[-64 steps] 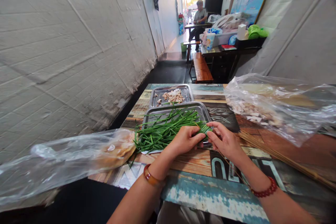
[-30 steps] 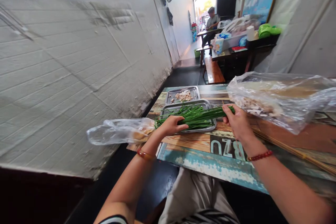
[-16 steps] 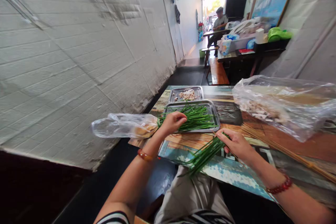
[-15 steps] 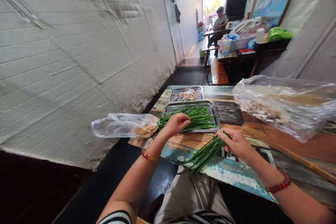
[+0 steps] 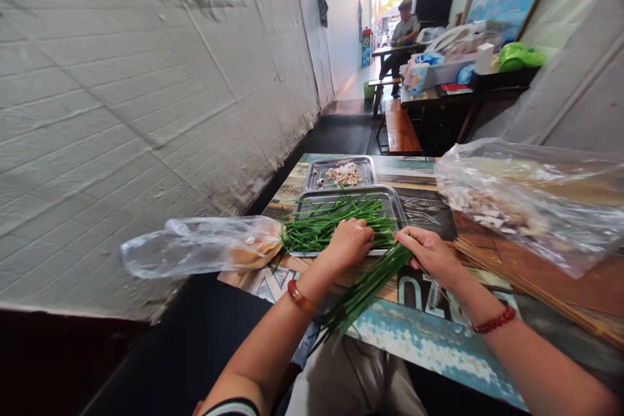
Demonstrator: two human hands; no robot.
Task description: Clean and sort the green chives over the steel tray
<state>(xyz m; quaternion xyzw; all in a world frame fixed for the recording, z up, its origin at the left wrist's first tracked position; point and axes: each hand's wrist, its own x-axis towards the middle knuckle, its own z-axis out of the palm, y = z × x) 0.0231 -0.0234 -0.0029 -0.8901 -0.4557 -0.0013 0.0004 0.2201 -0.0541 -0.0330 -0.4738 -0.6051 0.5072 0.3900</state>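
The fingers of the right hand [image 5: 431, 259] are clamped on a bunch of green stalks [image 5: 373, 286] slanting past the near edge of the counter [image 5: 429, 331], while the left hand [image 5: 350, 244] curls (grip: cannot tell) over loose stalks [image 5: 312, 231] in the nearer tray [image 5: 385, 191].

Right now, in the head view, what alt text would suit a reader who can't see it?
A person's right hand holds a bunch of green stalks slanting past the near edge of the table, while the left hand is at more stalks in a metal tray. Behind it, a second tray holds pale pieces; clear bags lie at either side.
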